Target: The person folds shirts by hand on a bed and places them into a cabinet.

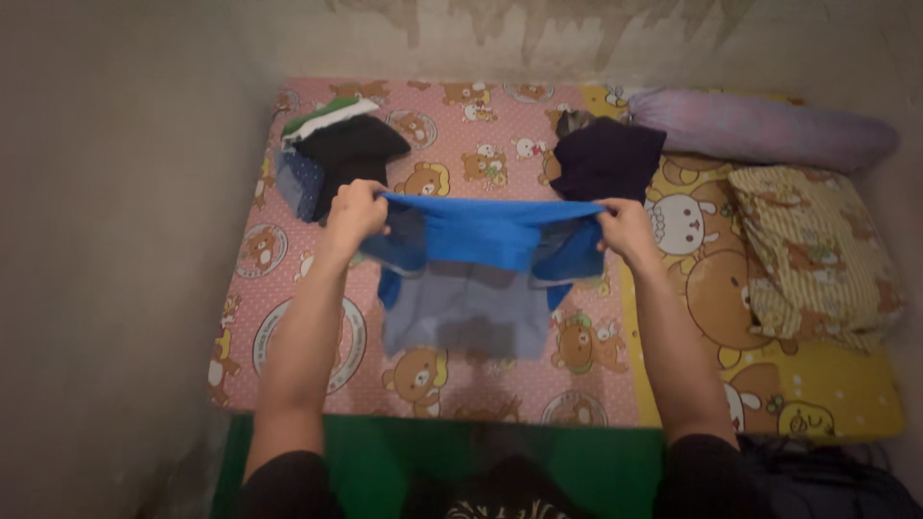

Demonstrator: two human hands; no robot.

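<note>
Near edge: green cloth point(577, 466) at the foot of the mattress point(288, 317). Both hands up over it, one blue and grey garment point(481, 279) stretched between them, long axis left to right, body hanging below. Left hand point(354, 213) fist-closed on the left corner, right hand point(623, 229) pinching the right corner; both equally near. Behind: one folded dark stack point(336, 159) left, one dark folded piece point(608, 159) right. Two pillows: yellow point(817, 255), purple point(760, 127) farthest.
</note>
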